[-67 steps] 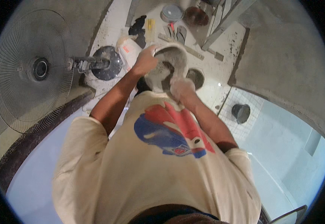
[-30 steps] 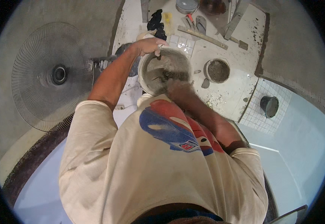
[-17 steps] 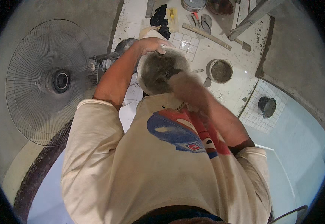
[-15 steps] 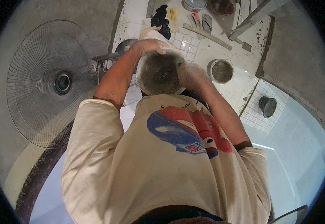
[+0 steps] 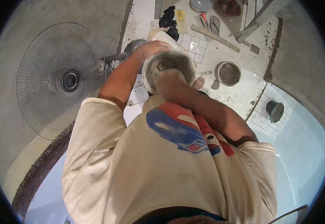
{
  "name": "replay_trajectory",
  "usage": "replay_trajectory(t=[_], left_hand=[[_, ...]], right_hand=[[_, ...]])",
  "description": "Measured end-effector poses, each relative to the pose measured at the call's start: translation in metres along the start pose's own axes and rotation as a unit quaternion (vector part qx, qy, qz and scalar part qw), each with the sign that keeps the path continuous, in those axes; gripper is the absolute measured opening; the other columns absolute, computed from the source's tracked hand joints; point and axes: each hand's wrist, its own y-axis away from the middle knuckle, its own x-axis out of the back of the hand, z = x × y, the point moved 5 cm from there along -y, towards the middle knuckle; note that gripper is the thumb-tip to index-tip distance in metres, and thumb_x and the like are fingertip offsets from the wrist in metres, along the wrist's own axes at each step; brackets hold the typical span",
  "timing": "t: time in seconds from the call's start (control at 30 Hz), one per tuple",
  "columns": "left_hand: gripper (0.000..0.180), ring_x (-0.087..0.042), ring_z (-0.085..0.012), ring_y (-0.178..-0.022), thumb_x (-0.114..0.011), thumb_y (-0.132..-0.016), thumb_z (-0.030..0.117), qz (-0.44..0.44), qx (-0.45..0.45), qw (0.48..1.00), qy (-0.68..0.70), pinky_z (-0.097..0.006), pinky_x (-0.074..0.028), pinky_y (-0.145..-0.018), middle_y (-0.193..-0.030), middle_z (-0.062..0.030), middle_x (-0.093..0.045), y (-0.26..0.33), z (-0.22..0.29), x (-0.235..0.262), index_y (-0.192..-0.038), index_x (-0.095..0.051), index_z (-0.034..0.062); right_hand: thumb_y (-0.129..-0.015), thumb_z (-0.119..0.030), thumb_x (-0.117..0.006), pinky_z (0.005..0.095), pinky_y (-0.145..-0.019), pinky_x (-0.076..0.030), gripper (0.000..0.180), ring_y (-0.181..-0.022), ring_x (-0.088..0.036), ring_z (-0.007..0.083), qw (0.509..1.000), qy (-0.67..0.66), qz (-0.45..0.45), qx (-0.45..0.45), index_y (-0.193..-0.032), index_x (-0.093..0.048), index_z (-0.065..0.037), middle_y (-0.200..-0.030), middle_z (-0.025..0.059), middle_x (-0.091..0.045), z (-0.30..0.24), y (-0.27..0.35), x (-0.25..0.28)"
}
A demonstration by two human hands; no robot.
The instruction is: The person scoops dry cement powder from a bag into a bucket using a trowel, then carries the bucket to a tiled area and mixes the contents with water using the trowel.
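A round, pale-rimmed bucket (image 5: 145, 76) stands close in front of my body, with grey powdery material inside. At its far left rim my left hand (image 5: 156, 47) is closed over the edge, beside a crumpled white bag (image 5: 165, 37). My right hand (image 5: 171, 79) reaches down into the bucket, over the grey material; motion smears it and its fingers are hidden. To the right sits another container (image 5: 229, 74) filled with grey mix. Between the two lie a small metal tool (image 5: 206, 72) and a dark flat piece (image 5: 215, 85), near a bare foot (image 5: 198, 83).
A large fan (image 5: 70, 80) stands at my left. Beyond the bucket lie black plastic (image 5: 168, 20), a white tile sheet (image 5: 194, 46), a long straightedge (image 5: 215, 38), slippers (image 5: 214, 24) and a scraper (image 5: 254, 49). A small black bucket (image 5: 275, 111) stands on tiles at right.
My right hand has moved left, from the bucket's right rim into its inside. The left hand stays on the rim. The whole view has shifted slightly, uncovering the foot and small tool.
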Motion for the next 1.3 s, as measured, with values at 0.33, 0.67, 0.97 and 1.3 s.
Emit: replay_trajectory(t=[0.33, 0.67, 0.97, 1.3], left_hand=[[0.041, -0.065, -0.017, -0.111, -0.068, -0.101, 0.033, 0.063, 0.006, 0.996, 0.068, -0.034, -0.051, -0.101, -0.124, -0.0068, -0.07, 0.006, 0.022, -0.022, -0.132, -0.068, 0.0058], [0.037, -0.066, -0.017, -0.111, -0.069, -0.101, 0.028, 0.102, -0.012, 0.994, 0.041, -0.034, -0.053, -0.1, -0.123, -0.008, -0.071, 0.029, 0.049, -0.048, -0.13, -0.069, 0.0052], [0.044, -0.065, -0.0186, -0.111, -0.065, -0.102, 0.041, 0.103, -0.01, 0.994, -0.022, -0.035, -0.05, -0.103, -0.123, -0.0083, -0.072, 0.023, 0.051, -0.063, -0.129, -0.07, 0.0071], [0.066, -0.057, -0.0279, -0.13, -0.059, -0.101, 0.055, 0.116, 0.006, 0.99, -0.085, -0.037, -0.04, -0.113, -0.14, -0.0159, -0.065, 0.01, 0.065, -0.094, -0.138, -0.064, 0.0]], right_hand=[[-0.087, -0.015, -0.061, 0.0459, -0.081, -0.058, 0.021, -0.095, -0.073, 0.0342, 0.99, -0.034, 0.139, -0.003, -0.099, -0.069, 0.0, -0.091, 0.0219, -0.072, 0.049, 0.037, -0.051], [-0.091, -0.019, -0.06, 0.048, -0.082, -0.057, 0.027, -0.092, -0.072, 0.0339, 0.975, -0.009, 0.205, 0.089, -0.113, -0.061, -0.004, -0.095, 0.0182, -0.068, 0.051, 0.099, -0.042], [-0.093, -0.021, -0.059, 0.0459, -0.077, -0.058, 0.033, -0.091, -0.072, 0.0326, 0.983, -0.15, 0.086, 0.065, -0.123, -0.059, -0.007, -0.097, 0.0161, -0.07, 0.085, 0.159, -0.003], [-0.09, -0.013, -0.059, 0.0481, -0.07, -0.059, 0.036, -0.083, -0.072, 0.0371, 0.989, 0.089, 0.114, -0.033, -0.125, -0.063, -0.008, -0.093, 0.019, -0.07, 0.074, 0.177, 0.027]])
